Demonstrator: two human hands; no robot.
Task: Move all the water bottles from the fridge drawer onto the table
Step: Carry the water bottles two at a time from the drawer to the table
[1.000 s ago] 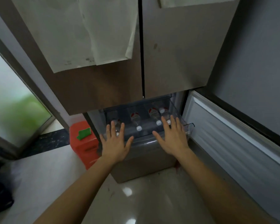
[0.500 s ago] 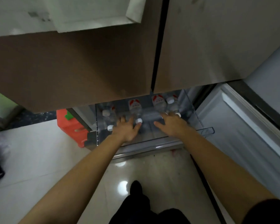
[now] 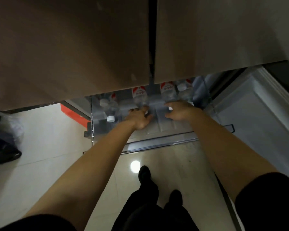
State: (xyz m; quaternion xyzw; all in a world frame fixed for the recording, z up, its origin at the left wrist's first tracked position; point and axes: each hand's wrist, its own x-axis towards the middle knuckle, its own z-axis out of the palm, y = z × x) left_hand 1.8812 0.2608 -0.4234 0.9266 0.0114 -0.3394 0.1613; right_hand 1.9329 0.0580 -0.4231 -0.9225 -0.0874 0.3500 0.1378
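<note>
Two brown upper doors [image 3: 73, 47] filled the top of the view. On the glossy pale floor [image 3: 40, 155] stood an orange-red box [image 3: 73, 115] at the left, a black bag [image 3: 2, 147] farther left, and the person's dark shoes [image 3: 144, 172] beside a round glare [image 3: 135, 165].

- Two brown fridge doors [image 3: 73, 47] are seen across the top, parted by a dark vertical gap.
- Pale, glossy floor tiles [image 3: 45, 147] are spread below, and a round spot of light [image 3: 135, 165] is mirrored in them.
- A red box [image 3: 73, 114] is set at the left.
- A black bag [image 3: 2, 147] is laid at the far left edge.
- A white open door [image 3: 257, 122] is seen at the right.
</note>
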